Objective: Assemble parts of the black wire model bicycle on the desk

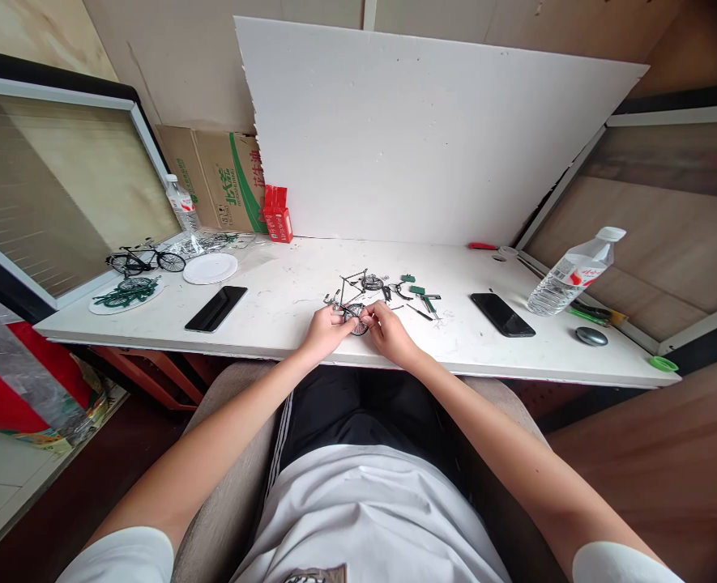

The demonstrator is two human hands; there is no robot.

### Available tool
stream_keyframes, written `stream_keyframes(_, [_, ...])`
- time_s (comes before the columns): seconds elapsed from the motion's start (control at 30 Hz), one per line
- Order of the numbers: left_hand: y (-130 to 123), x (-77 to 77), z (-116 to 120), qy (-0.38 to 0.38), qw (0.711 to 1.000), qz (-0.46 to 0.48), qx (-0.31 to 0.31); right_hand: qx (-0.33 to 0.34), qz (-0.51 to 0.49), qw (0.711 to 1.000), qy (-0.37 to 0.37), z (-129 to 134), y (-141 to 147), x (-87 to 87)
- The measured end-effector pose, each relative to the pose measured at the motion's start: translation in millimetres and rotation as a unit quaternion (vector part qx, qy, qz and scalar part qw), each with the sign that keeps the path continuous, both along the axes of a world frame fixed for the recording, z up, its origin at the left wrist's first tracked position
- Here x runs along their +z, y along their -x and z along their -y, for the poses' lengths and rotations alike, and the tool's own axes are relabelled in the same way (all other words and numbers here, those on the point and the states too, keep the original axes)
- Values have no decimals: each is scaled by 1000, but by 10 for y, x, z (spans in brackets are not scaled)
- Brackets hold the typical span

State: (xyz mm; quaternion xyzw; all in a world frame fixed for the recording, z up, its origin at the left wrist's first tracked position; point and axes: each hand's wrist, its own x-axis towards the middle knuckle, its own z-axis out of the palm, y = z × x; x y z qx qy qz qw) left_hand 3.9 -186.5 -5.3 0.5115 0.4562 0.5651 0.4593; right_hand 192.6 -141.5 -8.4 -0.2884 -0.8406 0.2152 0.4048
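Near the front edge of the white table, my left hand (pixel 326 332) and my right hand (pixel 388 330) pinch a small black model bicycle wheel (pixel 356 322) from both sides. Its thin spokes show between my fingers. Just beyond lies a black model bicycle frame (pixel 352 285), with another small wheel (pixel 373 282) beside it. To the right are several loose dark green and black model parts (pixel 417 290), some long and thin. Exactly where my fingertips meet the wheel is too small to make out.
Dark phones lie left (pixel 216 308) and right (pixel 502 314). A water bottle (pixel 577 271) and a round grey object (pixel 591 336) stand farther right. At the left are a finished model bicycle (pixel 145 259), a white plate (pixel 211 269) and green parts (pixel 128 293). A white board (pixel 431 138) rises behind.
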Motion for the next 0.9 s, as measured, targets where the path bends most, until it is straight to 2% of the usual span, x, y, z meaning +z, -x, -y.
stream_keyframes(0.5, [-37,11,24,8,1000,-12,25,-28,37,999,2,61,43,6])
stream_keyframes(0.9, [-38,13,29,18,999,1,27,8,-25,998,60,10,22,-8])
